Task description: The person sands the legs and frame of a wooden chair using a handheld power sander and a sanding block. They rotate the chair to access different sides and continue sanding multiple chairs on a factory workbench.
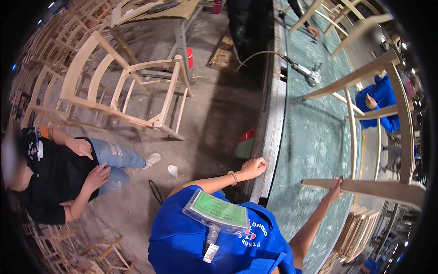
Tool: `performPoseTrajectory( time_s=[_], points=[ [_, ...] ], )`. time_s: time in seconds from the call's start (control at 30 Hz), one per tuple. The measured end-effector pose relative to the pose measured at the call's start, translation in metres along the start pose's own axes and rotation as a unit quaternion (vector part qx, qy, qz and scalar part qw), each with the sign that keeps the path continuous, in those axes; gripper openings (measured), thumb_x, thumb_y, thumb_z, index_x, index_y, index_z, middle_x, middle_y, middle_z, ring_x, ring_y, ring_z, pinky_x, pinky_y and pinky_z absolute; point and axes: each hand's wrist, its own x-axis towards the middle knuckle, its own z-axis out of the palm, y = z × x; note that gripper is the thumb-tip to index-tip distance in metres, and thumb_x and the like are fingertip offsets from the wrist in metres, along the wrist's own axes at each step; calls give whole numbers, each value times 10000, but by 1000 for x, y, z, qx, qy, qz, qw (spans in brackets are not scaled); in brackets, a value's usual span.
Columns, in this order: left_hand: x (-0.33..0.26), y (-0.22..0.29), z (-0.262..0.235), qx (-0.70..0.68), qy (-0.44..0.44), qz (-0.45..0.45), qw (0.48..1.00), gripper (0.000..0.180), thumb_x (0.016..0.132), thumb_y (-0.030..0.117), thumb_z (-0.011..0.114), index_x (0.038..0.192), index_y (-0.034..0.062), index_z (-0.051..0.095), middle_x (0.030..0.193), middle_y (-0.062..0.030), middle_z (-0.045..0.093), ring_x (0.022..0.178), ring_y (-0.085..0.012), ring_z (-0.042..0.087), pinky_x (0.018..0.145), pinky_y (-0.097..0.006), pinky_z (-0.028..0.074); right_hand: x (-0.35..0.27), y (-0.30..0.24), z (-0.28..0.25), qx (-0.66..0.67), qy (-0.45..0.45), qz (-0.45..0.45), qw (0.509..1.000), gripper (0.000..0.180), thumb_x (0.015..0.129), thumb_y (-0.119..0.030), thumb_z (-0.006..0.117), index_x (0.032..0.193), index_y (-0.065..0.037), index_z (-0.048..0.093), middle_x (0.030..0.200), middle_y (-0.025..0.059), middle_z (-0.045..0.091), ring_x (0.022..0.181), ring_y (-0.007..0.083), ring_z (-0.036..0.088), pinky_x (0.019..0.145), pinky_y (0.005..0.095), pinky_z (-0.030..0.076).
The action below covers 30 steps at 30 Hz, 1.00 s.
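Observation:
On the green-topped bench (pixel 315 137) lies an unfinished wooden chair frame (pixel 352 132), tipped so its legs reach toward me. My right hand (pixel 335 191) is wrapped round its nearest leg, with the fingers partly behind the wood. Over the metal edge rail (pixel 273 160) of the bench, my left hand (pixel 253 168) is closed, fingertips pinched together. Whatever it may hold is too small to make out. A bracelet circles that wrist.
A power tool (pixel 312 76) with a hose lies farther along the bench. Another bare chair (pixel 157 121) stands on the floor to the left, near a seated person (pixel 59 169). A red and green container (pixel 246 141) sits beside the bench. Co-workers stand beyond.

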Motion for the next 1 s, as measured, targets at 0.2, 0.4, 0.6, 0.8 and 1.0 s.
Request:
performPoseTrajectory(
  time_s=[0.2,0.4,0.6,0.8,1.0],
  points=[
    [-6,12,7,17,-47,25,998,266,890,353,583,1062,157,633,943,-82,705,921,-255,672,794,-401,506,-28,-18,1,131,60,30,989,394,907,-385,667,1015,-18,575,868,83,619,808,170,584,767,326,451],
    [12,41,-11,90,113,190,971,509,834,361,711,1214,105,491,1042,-107,632,952,-270,624,830,-398,492,-103,-27,-30,111,68,32,991,510,927,-419,622,1196,-9,481,830,103,617,789,198,618,754,345,512],
    [34,130,-23,164,247,375,878,986,711,394,822,1434,13,271,1341,-218,484,1248,-356,474,1029,-417,399,-177,-19,-125,144,198,68,967,804,865,-524,652,1320,72,362,849,176,617,751,264,651,733,405,559],
    [38,216,-12,102,25,490,865,863,690,204,833,1385,19,356,1203,-165,582,1054,-325,599,928,-382,485,-226,-80,-198,99,276,29,956,825,795,-701,607,1135,35,451,750,110,545,632,208,598,615,357,549],
    [11,299,16,-180,-284,429,838,709,679,92,792,1302,-5,465,1258,-151,569,1106,-204,558,955,-345,444,-215,-87,-257,134,364,66,919,810,780,-777,535,1026,-5,529,652,78,550,555,182,571,536,304,495]
  ],
)
